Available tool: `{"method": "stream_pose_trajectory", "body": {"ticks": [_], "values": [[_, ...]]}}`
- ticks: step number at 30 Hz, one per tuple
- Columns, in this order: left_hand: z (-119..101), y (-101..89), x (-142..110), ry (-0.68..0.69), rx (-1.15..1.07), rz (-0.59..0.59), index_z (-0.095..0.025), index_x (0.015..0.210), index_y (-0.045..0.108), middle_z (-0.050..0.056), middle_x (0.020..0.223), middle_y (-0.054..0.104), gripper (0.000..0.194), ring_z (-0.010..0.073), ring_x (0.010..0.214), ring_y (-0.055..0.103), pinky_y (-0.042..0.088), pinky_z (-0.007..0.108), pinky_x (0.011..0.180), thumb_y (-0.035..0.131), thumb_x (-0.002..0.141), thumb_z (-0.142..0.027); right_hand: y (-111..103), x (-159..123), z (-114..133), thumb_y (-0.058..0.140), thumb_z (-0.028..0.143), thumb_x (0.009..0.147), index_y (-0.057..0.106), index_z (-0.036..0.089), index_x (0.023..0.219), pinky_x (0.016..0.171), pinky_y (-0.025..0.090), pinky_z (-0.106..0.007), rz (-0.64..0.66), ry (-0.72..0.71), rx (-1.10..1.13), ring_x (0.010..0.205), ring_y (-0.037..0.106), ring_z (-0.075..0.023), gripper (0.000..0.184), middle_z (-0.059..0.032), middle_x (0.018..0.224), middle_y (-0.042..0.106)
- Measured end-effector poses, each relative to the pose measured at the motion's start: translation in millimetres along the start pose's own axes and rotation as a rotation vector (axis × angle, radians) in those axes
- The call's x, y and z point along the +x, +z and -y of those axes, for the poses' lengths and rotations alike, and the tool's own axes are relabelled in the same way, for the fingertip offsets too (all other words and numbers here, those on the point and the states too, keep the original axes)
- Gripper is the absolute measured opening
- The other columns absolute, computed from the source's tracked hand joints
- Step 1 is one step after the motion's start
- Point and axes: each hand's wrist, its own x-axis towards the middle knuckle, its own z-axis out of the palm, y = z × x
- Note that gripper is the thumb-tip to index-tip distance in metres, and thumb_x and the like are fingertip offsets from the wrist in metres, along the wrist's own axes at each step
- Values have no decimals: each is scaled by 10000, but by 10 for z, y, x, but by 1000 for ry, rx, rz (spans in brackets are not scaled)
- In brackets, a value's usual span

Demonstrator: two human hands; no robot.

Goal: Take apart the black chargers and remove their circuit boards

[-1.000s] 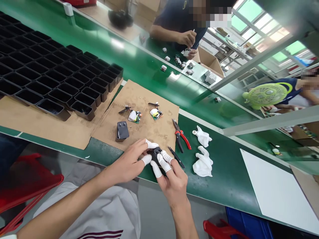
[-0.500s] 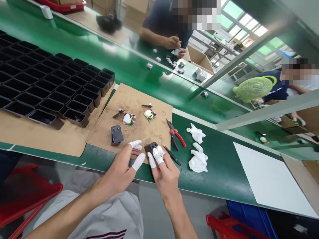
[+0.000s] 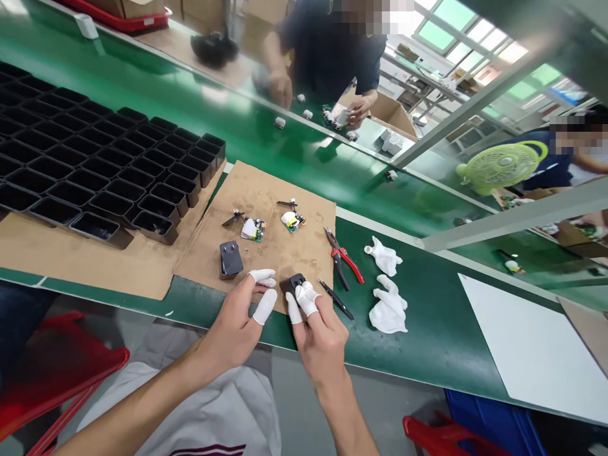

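Observation:
White finger cots cover the fingertips of both hands. My right hand (image 3: 317, 323) grips a black plug adapter (image 3: 295, 282) at the front edge of the cardboard sheet, its fingers partly hiding it. Beside it my left hand (image 3: 240, 316) is empty, thumb and fingers apart. A second black plug adapter (image 3: 230, 259), prongs up, stands on the cardboard left of my hands. Behind lie two small circuit boards, one board (image 3: 253, 229) on the left and another board (image 3: 293, 220) on the right, each wired to a black piece. Tweezers (image 3: 335, 297) lie just right of my right hand.
Red-handled pliers (image 3: 342, 258) and two crumpled white gloves (image 3: 388, 307) lie to the right. Rows of black open cases (image 3: 102, 225) fill the left side. A white board (image 3: 532, 342) is at far right. Across the green conveyor, a person (image 3: 332, 57) handles small parts.
The view has shifted slightly, moving everything a little to the right. My hands keep nearly the same pose. The person opposite has moved their hands apart, one reaching left.

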Motion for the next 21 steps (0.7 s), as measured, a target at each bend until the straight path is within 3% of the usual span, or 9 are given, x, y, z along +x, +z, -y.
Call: {"method": "stream_pose_trajectory", "body": {"ticks": [4, 7, 10, 15, 19, 21], "values": [[4, 2, -1, -1, -5, 5, -227, 1382, 660, 155, 1449, 742, 446, 313, 1369, 715, 540, 530, 1236, 519, 1177, -598, 72, -8, -35, 932, 254, 959, 916, 270, 1102, 938, 761, -389, -113, 189, 131, 1014, 890, -272, 144, -89, 1043, 875], [28, 7, -18, -2, 5, 4, -226, 1440, 640, 167, 1476, 731, 481, 316, 1389, 710, 527, 541, 1252, 526, 1172, -608, 76, -33, -1, 778, 372, 1104, 845, 243, 1283, 904, 770, -388, -277, 378, 265, 1036, 887, -246, 230, -93, 1121, 876], [48, 8, -33, -10, 19, -2, -222, 1454, 636, 173, 1484, 727, 514, 322, 1393, 709, 522, 548, 1260, 527, 1162, -632, 68, -88, 57, 550, 453, 1215, 807, 246, 1371, 963, 776, -413, -348, 524, 392, 1052, 894, -225, 365, -83, 1141, 892], [83, -6, -36, -14, 36, 19, -220, 1464, 635, 175, 1497, 724, 521, 334, 1418, 696, 509, 569, 1278, 537, 1158, -630, 78, -162, 137, 625, 516, 1169, 846, 276, 1313, 1086, 752, -446, -408, 765, 700, 1258, 859, -262, 356, -79, 1225, 902], [120, -5, -45, -12, 37, 8, -225, 1485, 627, 169, 1492, 733, 529, 340, 1409, 705, 528, 570, 1265, 562, 1154, -632, 21, -137, 218, 645, 482, 1170, 832, 268, 1282, 1002, 773, -432, -441, 728, 596, 1204, 865, -258, 306, -80, 1239, 886], [132, 2, -52, -19, 27, 0, -230, 1488, 631, 166, 1498, 732, 525, 337, 1414, 705, 531, 562, 1266, 562, 1157, -632, -35, -119, 245, 745, 390, 1128, 820, 252, 1262, 932, 767, -386, -499, 607, 449, 1137, 861, -242, 206, -88, 1251, 862]]}}
